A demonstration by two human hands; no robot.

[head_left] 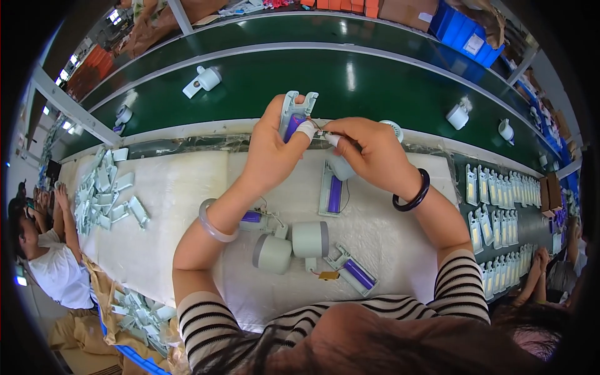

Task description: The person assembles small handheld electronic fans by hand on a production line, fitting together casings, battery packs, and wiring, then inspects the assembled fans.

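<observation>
My left hand [273, 150] is closed around a pale green plastic handle housing [289, 104], held up near the table's far edge. A purple cylindrical battery [294, 127] lies inside that housing. Thin wires [319, 130] run out beside it, and my right hand [375, 153] pinches them at its fingertips; the exact end it grips is too small to make out. White coverings wrap some of my fingertips. Below my hands lie another housing with a purple battery [335, 195], rounded pale green heads [310, 239] with grey rims, and an opened handle with a battery [359, 274].
Loose pale green covers [103, 194] are heaped at the left, above a bag-lined bin [134, 353] of similar parts. Beyond the table runs a green conveyor belt [281, 75] carrying several assembled units. Rows of handle pieces [500, 228] stand at right. Co-workers sit on both sides.
</observation>
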